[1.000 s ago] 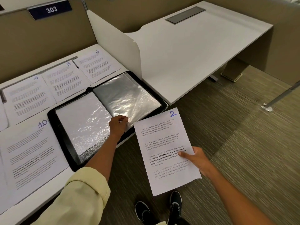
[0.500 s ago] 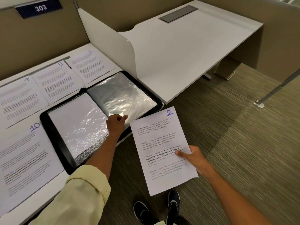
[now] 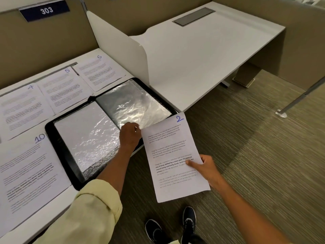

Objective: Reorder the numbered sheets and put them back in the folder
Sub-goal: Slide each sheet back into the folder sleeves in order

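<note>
Left hand (image 3: 129,134) pinches the sleeve (image 3: 135,104) mouth at the folder (image 3: 52,131)'s near edge, I judge to open it; right hand (image 3: 204,167) clamps sheet 2 (image 3: 168,147), top corner toward it.

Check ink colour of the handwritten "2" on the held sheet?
Blue, on the white sheet in the right hand; head view.

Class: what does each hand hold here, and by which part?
The right hand holds sheet 2 by its right edge. The left hand pinches the near edge of the folder's right sleeve.
</note>
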{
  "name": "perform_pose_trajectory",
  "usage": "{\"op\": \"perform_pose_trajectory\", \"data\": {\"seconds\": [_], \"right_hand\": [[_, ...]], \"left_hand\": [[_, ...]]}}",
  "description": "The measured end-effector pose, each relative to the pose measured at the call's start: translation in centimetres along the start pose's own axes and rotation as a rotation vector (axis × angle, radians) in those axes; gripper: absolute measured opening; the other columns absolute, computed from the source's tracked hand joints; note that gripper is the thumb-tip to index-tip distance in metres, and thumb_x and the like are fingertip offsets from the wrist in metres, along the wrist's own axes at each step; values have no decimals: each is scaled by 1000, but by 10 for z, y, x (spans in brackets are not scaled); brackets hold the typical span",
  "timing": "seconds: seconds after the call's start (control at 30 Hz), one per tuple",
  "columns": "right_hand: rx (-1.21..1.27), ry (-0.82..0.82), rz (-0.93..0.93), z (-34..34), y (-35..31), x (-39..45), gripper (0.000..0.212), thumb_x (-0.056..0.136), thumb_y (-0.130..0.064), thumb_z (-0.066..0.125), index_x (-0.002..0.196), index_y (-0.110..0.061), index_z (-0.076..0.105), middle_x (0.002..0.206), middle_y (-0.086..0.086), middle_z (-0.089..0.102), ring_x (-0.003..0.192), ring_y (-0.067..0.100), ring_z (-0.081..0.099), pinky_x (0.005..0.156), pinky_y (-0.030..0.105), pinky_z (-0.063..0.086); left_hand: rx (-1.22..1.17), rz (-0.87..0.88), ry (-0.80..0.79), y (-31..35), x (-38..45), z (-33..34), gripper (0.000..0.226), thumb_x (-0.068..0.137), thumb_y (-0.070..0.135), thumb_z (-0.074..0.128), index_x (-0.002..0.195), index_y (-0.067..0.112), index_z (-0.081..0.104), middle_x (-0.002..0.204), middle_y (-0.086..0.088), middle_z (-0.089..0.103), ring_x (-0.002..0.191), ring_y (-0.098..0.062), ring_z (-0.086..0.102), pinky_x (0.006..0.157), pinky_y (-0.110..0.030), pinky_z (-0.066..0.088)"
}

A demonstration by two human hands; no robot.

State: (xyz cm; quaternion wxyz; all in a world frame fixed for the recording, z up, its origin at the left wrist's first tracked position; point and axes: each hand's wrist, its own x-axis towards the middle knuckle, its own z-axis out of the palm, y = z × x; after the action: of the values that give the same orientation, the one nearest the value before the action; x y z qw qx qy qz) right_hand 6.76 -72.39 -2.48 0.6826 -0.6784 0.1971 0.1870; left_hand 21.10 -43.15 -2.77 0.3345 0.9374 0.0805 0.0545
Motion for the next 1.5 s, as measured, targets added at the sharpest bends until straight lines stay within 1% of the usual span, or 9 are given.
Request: {"op": "perform_pose_trajectory", "data": {"seconds": [0.17, 0.37, 0.53, 0.7, 0.83, 1.0, 1.13, 1.33, 1.5], "right_hand": [[-4, 7, -18, 0, -1, -2, 32, 81, -15, 81, 107, 1, 71, 102, 11, 77, 90, 31, 75, 71, 41, 62], [-7, 5, -8, 0, -4, -6, 29, 81, -14, 81, 104, 0, 72, 100, 11, 77, 89, 30, 75, 68, 38, 61], [-80, -39, -1, 6, -11, -7, 31, 79, -20, 83, 104, -5, 73, 99, 7, 78, 88, 27, 76, 72, 41, 61], [-129, -61, -16, 18, -24, -1, 26, 83, -19, 80, 106, -9, 73, 101, 5, 78, 89, 25, 76, 76, 44, 62], [-173, -69, -6, 30, -31, 5, 26, 83, -18, 80, 107, -10, 72, 103, 4, 77, 91, 23, 75, 81, 47, 62], [-241, -73, 9, 44, -36, 11, 23, 82, -18, 81, 102, -12, 71, 99, 3, 78, 88, 21, 76, 82, 48, 61], [-258, -110, -17, 49, -38, 12, 24, 84, -17, 80, 106, -14, 71, 104, -1, 77, 91, 18, 75, 83, 44, 62], [-265, -116, -50, 45, -50, 28, 20, 93, -18, 70, 107, -29, 63, 106, -3, 74, 92, 15, 74, 82, 40, 62], [-338, -170, -98, 41, -69, 55, 33, 100, -24, 60, 131, -29, 52, 118, -3, 68, 98, 16, 72, 82, 39, 62]], "left_hand": [[35, -13, 35, -3, 1, 4, 19, 90, 13, 57, 97, 6, 73, 100, -13, 64, 92, -29, 61, 76, -35, 45], [86, 162, 59, 6, -10, 3, 7, 85, 4, 60, 81, 5, 65, 81, -7, 60, 74, -25, 56, 61, -34, 41], [95, 188, 41, 9, -12, 8, 4, 86, 6, 62, 86, 6, 66, 85, -9, 64, 79, -26, 57, 65, -31, 37], [44, 162, 24, 8, -12, 6, 7, 88, 9, 63, 89, 7, 70, 88, -8, 67, 84, -25, 59, 71, -34, 42], [9, 156, -7, 9, -9, 4, 9, 88, 8, 63, 84, 9, 71, 85, -6, 68, 80, -20, 57, 70, -30, 39], [17, 140, -52, 8, -5, 0, 9, 85, 5, 62, 81, 7, 69, 82, -7, 68, 79, -22, 59, 71, -37, 49], [39, 125, -63, 6, -2, 5, 11, 84, 2, 58, 77, 8, 63, 79, -7, 64, 77, -24, 57, 64, -34, 43], [81, 89, -85, 11, 0, 11, 21, 83, -1, 51, 99, 11, 59, 92, -5, 61, 87, -24, 54, 69, -32, 37], [164, 92, -89, 18, 5, 16, 25, 85, -1, 48, 106, 10, 58, 102, -8, 61, 93, -27, 56, 73, -34, 41]]}}
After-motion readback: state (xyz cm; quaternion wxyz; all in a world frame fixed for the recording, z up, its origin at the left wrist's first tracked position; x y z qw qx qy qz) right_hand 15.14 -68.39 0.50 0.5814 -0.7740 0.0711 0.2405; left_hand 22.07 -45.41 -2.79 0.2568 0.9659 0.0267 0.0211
